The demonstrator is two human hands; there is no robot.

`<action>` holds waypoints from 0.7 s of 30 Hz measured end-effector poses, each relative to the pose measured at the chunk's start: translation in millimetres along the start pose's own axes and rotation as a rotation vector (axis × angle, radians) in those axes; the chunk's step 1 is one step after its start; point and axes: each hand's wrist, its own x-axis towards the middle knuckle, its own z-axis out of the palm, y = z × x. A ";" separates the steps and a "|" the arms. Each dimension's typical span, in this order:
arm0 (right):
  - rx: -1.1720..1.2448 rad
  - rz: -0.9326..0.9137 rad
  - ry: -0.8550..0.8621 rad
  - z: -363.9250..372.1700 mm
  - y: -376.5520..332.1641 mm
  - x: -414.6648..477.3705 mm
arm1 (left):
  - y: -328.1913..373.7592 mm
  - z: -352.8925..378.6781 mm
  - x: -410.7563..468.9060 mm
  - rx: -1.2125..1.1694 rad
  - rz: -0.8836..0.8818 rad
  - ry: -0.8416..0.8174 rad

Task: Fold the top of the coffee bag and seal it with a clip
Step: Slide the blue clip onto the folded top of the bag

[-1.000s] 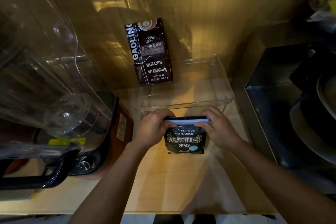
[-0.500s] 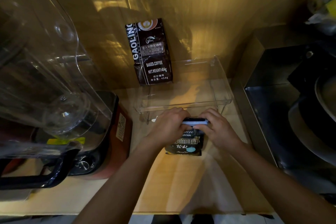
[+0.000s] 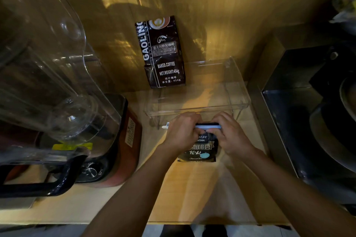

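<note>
Pale-blue clip (image 3: 209, 126) across the folded top of the small black coffee bag (image 3: 200, 150), both hands on it.

I see the bag standing on the wooden desk (image 3: 192, 188), just in front of a clear acrylic stand (image 3: 196, 105). My left hand (image 3: 182, 132) is curled tight over the clip's left part, and its white end pokes out past the knuckles; my right hand (image 3: 230, 136) pinches the clip's right end, fingers pressed together on it. A larger dark coffee bag (image 3: 161, 52) leans on the back wall, a blender (image 3: 57, 82) stands at the left.
</note>
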 end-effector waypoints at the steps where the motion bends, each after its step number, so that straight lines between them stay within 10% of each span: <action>1: -0.012 -0.002 -0.009 -0.9 -0.4 -0.3 | -0.2 0.7 0.4 0.003 -0.004 0.000; 21: -0.220 -0.139 -0.151 -13.9 -5.7 12.5 | -16.9 -9.9 -1.6 -0.021 -0.119 -0.019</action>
